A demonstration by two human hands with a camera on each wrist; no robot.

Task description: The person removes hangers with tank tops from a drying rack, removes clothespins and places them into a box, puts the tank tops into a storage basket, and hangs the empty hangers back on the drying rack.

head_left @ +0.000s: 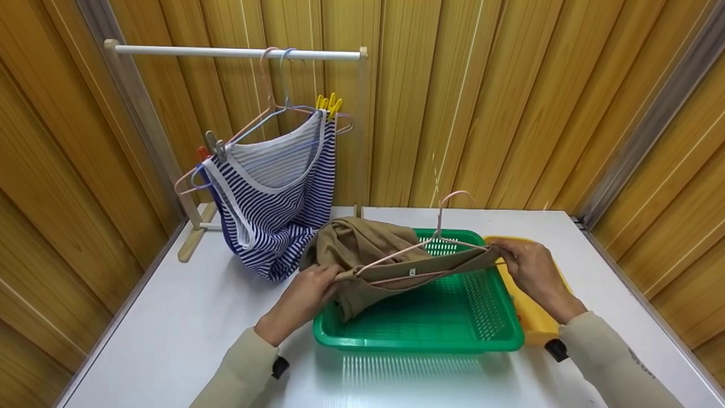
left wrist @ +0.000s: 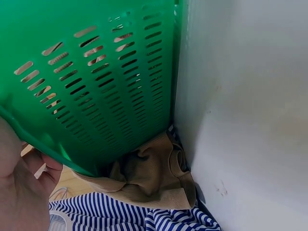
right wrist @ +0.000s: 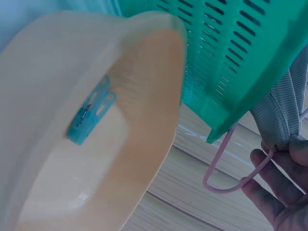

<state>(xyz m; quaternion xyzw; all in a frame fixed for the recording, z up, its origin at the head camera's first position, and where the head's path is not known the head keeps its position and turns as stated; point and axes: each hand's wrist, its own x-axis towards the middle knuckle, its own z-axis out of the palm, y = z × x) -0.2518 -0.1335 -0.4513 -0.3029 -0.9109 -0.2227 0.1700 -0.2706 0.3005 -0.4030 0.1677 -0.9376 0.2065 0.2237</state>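
A pink hanger (head_left: 440, 214) sits inside the opening of a brown ribbed garment (head_left: 368, 238) above a green basket (head_left: 419, 344). At the left end, my left hand (head_left: 303, 294) pinches the garment's edge together with the hanger. My right hand (head_left: 532, 272) pinches the opposite corner. In the right wrist view, the hanger's looped end (right wrist: 219, 190) pokes out past the cloth by my right fingers (right wrist: 274, 178). A small white label shows inside the garment's opening, and its bulk droops over the basket's back left side. The left grip is mostly hidden in the left wrist view.
On the left, a rack (head_left: 238, 52) carries a striped tank top (head_left: 283, 198) on hangers, with yellow clothespins (head_left: 329, 105) and grey clothespins (head_left: 215, 146) at its shoulders. A yellow basin (head_left: 532, 317) stands right of the basket, with a blue clothespin (right wrist: 89, 113) inside.
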